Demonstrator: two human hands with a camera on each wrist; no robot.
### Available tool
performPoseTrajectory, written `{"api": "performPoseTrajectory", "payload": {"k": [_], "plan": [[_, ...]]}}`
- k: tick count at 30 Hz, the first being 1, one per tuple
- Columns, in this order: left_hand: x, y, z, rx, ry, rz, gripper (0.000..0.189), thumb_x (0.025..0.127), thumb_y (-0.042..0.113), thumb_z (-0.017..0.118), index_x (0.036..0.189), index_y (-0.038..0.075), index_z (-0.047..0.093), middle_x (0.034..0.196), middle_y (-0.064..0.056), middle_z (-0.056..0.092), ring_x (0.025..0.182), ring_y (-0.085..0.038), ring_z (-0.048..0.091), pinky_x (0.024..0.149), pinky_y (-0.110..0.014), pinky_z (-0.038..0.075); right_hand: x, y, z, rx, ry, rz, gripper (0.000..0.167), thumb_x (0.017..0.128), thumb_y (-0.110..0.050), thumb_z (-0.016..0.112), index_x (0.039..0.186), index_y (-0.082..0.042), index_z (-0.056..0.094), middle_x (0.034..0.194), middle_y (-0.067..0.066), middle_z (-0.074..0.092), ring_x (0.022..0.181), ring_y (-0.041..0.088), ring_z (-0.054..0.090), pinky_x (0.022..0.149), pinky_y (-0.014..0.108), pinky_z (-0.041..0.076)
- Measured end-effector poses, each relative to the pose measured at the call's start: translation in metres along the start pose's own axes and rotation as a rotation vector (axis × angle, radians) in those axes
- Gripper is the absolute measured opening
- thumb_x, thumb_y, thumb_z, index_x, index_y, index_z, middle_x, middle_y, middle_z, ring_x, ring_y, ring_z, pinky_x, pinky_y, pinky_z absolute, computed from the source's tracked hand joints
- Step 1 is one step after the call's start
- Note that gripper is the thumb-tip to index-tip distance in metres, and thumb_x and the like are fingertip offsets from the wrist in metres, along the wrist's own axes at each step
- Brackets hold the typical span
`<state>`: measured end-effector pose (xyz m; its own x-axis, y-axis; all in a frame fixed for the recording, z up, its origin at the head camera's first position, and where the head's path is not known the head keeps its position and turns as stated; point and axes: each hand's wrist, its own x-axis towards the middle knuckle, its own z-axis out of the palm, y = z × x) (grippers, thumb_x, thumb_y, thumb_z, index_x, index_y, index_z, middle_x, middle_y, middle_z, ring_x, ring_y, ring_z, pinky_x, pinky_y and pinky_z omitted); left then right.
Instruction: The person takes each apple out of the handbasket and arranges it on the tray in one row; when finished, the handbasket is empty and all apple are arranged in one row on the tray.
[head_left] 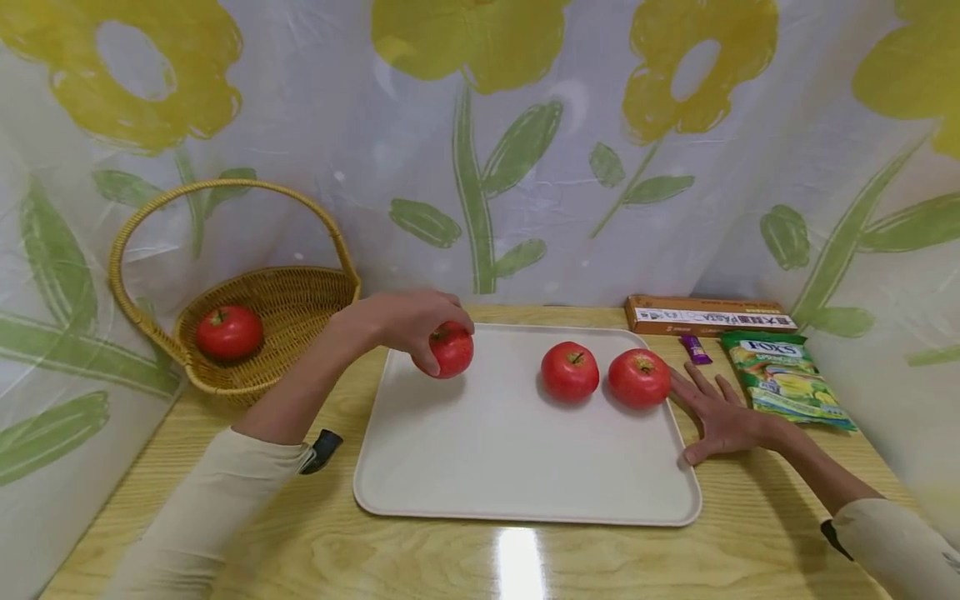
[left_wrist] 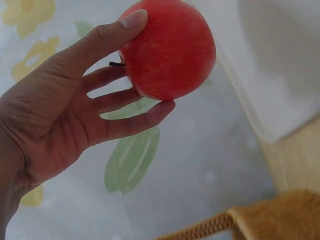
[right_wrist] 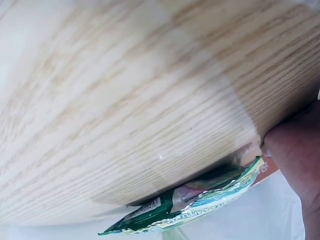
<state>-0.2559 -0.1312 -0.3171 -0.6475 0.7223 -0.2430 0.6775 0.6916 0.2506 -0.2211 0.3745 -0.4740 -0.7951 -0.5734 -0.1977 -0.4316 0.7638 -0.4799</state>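
Above the back left part of the white tray, my left hand grips a red apple. The left wrist view shows that apple between the thumb and the fingers, its stem toward the palm. Two more red apples, a left one and a right one, sit on the tray's right side. My right hand lies with fingers spread at the tray's right edge, close to the right apple. Another apple lies in the wicker basket at the left.
Behind the right hand lie a pasta box, a small purple packet and a green candy bag. The basket's tall handle arches up at the left. A flowered curtain encloses the wooden table.
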Motion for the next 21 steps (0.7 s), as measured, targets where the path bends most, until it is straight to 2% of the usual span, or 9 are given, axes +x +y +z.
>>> {"api": "performPoseTrajectory", "payload": {"k": [10, 15, 18, 21], "plan": [[0.039, 0.019, 0.016, 0.018, -0.031, 0.053, 0.054, 0.086, 0.017, 0.084, 0.136, 0.011, 0.066, 0.135, -0.01, 0.065, 0.126, -0.027, 0.059, 0.095, -0.039, 0.061, -0.002, 0.0, -0.001, -0.026, 0.019, -0.032, 0.127, 0.078, -0.077, 0.073, 0.169, -0.022, 0.004, 0.171, 0.033, 0.003, 0.157, 0.056, -0.015, 0.114, 0.085, -0.01], [0.055, 0.025, 0.025, 0.056, -0.042, 0.09, 0.053, 0.086, 0.016, 0.083, 0.136, 0.008, 0.065, 0.133, -0.011, 0.067, 0.126, -0.027, 0.059, 0.096, -0.038, 0.06, 0.0, 0.001, -0.001, -0.026, 0.011, -0.027, 0.127, 0.077, -0.077, 0.074, 0.169, -0.02, 0.007, 0.171, 0.033, 0.003, 0.157, 0.057, -0.015, 0.115, 0.084, -0.011], [0.062, 0.028, 0.032, 0.058, -0.063, 0.064, 0.054, 0.087, 0.017, 0.083, 0.137, 0.009, 0.063, 0.135, -0.01, 0.067, 0.127, -0.026, 0.059, 0.098, -0.038, 0.06, 0.001, 0.001, -0.001, -0.02, 0.009, -0.021, 0.128, 0.076, -0.077, 0.074, 0.168, -0.017, 0.008, 0.171, 0.032, 0.003, 0.157, 0.057, -0.015, 0.115, 0.084, -0.011], [0.067, 0.03, 0.038, 0.059, -0.08, 0.004, 0.054, 0.089, 0.021, 0.083, 0.138, 0.012, 0.063, 0.136, -0.007, 0.066, 0.129, -0.025, 0.057, 0.099, -0.039, 0.059, -0.001, 0.001, 0.0, -0.011, 0.013, -0.022, 0.128, 0.076, -0.076, 0.075, 0.168, -0.016, 0.009, 0.171, 0.033, 0.003, 0.157, 0.058, -0.015, 0.114, 0.085, -0.011]]}}
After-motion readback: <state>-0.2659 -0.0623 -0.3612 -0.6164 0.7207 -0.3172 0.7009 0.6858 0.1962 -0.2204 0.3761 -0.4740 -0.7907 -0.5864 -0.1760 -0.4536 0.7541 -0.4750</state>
